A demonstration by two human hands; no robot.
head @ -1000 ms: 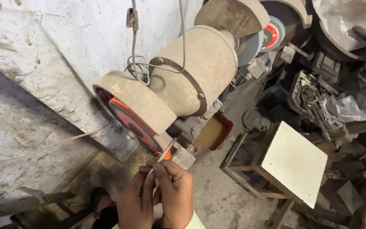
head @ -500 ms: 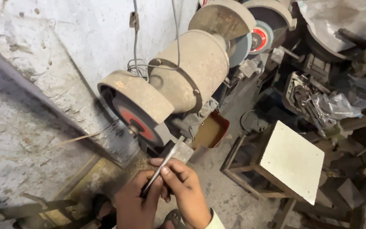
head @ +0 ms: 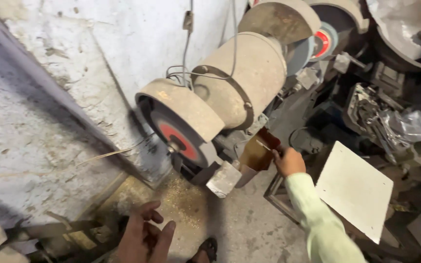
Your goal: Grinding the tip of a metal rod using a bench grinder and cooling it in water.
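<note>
The right hand [head: 288,161] is out at the small rust-brown water tray [head: 258,152] that hangs under the bench grinder [head: 230,97], its fingers pinched shut on a thin metal rod [head: 264,145] whose far end dips into the tray, just beyond the fingertips. By the look of it this is the cooling step: the piece is off the wheel and being quenched. The left hand [head: 144,238] hangs low and idle near the floor, fingers loosely spread and holding nothing, well short of the machine. The grinding wheel [head: 179,141], dark with a red centre, sits up and to the left of the gripping fingers, with the little grey tool rest [head: 223,179] between wheel and tray; whether the wheel is turning cannot be told. Golden grinding dust [head: 186,204] lies on the concrete floor [head: 249,229] just ahead of the open hand, and a pale square board [head: 354,190] leans to the right of the sleeve. Going back to the wheel would call for a firm two-handed hold, the rod laid on the rest and fingertips kept clear of the stone.
</note>
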